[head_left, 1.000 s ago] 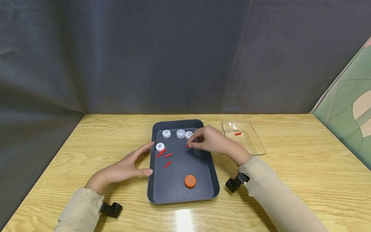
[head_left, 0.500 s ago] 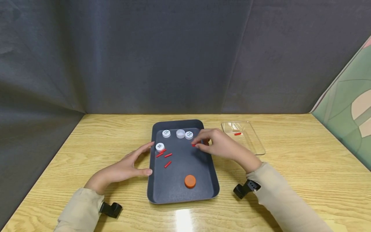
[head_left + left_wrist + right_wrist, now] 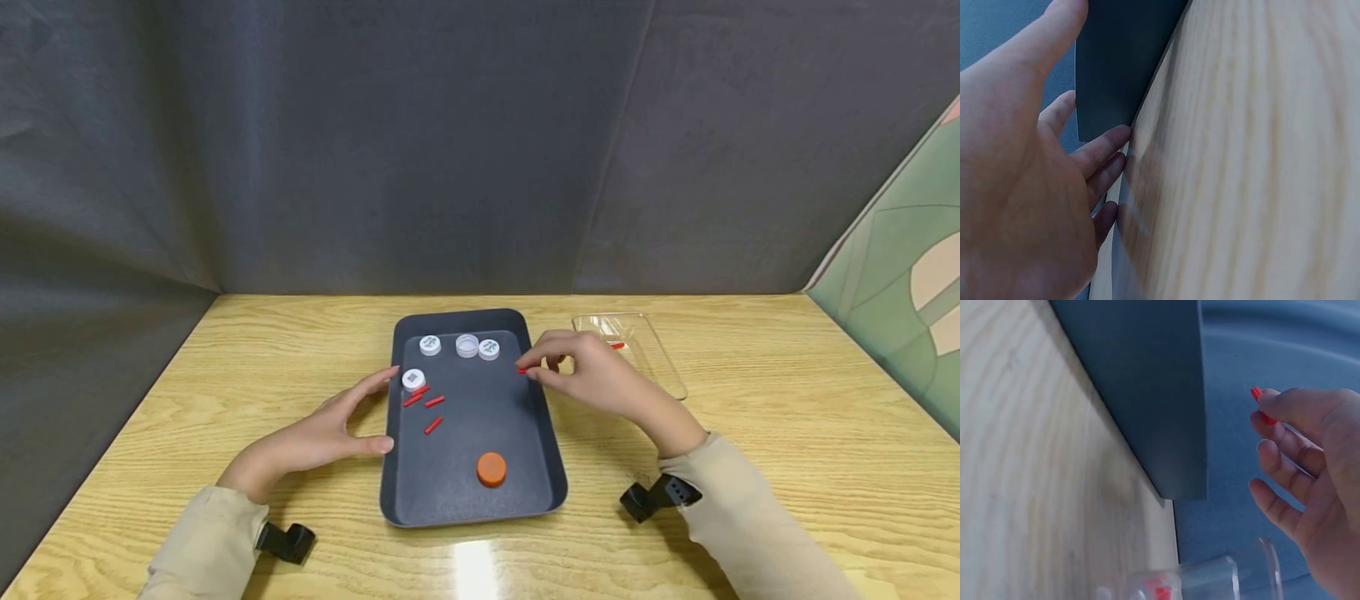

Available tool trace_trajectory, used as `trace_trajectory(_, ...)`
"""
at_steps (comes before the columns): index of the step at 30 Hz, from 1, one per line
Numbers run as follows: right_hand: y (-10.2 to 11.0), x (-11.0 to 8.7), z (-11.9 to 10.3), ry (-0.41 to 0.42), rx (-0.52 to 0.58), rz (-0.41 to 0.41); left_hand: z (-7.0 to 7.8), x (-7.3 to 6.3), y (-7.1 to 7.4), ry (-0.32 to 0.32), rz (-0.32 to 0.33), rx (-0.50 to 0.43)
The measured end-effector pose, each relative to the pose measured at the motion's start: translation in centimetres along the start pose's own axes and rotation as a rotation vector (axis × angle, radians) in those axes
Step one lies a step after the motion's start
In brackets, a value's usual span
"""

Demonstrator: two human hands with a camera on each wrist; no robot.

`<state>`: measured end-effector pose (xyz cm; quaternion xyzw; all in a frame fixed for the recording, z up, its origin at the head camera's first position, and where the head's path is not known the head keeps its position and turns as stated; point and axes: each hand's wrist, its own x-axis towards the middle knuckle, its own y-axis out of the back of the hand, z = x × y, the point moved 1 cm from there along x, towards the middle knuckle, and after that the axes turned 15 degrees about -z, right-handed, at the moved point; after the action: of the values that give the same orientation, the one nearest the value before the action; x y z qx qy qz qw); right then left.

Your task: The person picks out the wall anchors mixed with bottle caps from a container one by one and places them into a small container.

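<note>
My right hand (image 3: 581, 367) pinches a small red stick (image 3: 1256, 392) between thumb and forefinger, over the right rim of the dark grey tray (image 3: 487, 421). Its other fingers are loosely bent in the right wrist view. My left hand (image 3: 315, 442) rests with spread, extended fingers at the tray's left side, thumb and fingertips right at the rim. Several more red sticks (image 3: 434, 425) lie in the tray's left half, beside a white cap (image 3: 413, 380). To the right stands a clear shallow dish (image 3: 660, 367), one red stick (image 3: 617, 345) in it, partly hidden by the right hand.
Toward the tray's far end are a white cap (image 3: 430, 345), an upturned white cap (image 3: 467, 346) and another white cap (image 3: 489, 349). An orange cap (image 3: 491, 469) lies near the front. The wooden table (image 3: 300, 350) meets a dark curtain (image 3: 420, 150) behind.
My right hand has moved right, from the tray's middle to its right rim, carrying the pinched red stick. The left hand and the tray have stayed in place.
</note>
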<state>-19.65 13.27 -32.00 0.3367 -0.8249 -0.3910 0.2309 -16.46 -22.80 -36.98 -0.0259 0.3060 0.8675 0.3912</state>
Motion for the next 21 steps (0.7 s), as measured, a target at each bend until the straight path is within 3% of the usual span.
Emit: trace_trajectory(21, 2.2, -1.8, 1.6, -0.127, -0.065, 0.095, 0.3, -0.2, -0.1, 0.0, 0.003, -0.023)
